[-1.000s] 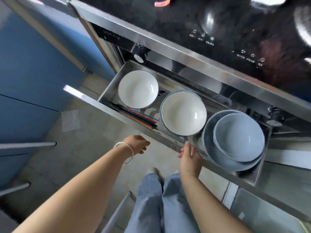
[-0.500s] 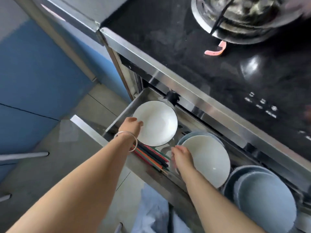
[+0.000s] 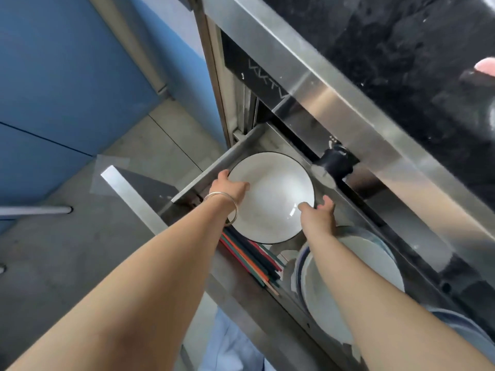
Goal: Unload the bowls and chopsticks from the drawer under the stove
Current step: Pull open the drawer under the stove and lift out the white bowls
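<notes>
Bowls and chopsticks, all in the pulled-out stainless steel drawer (image 3: 203,170) under the black glass stove top (image 3: 401,49). White round ceramic bowl with a thin dark rim (image 3: 270,196) at the drawer's far left end, gripped on opposite edges: left hand (image 3: 227,187) on the left rim, thumb over the lip and inside; right hand (image 3: 320,214) on the right rim, thumb inside, fingers spread behind the edge. Both grips wide, closed around the bowl's lip rather than its base, probably because a broad, smooth dish lifts level and steady from two sides. Whether already clear of the drawer floor: cannot tell. Silver bangle (image 3: 225,207) on the left wrist, close to the rim. Bundle of coloured chopsticks, red, orange, green and dark (image 3: 249,261), flat along the front wall, partly tucked under the held bowl, so likely easier to reach once that goes. Second white bowl nested in a pale blue one (image 3: 375,263) to the right, under the right forearm. Grey-blue bowl edge (image 3: 455,325) beyond, mostly hidden.
</notes>
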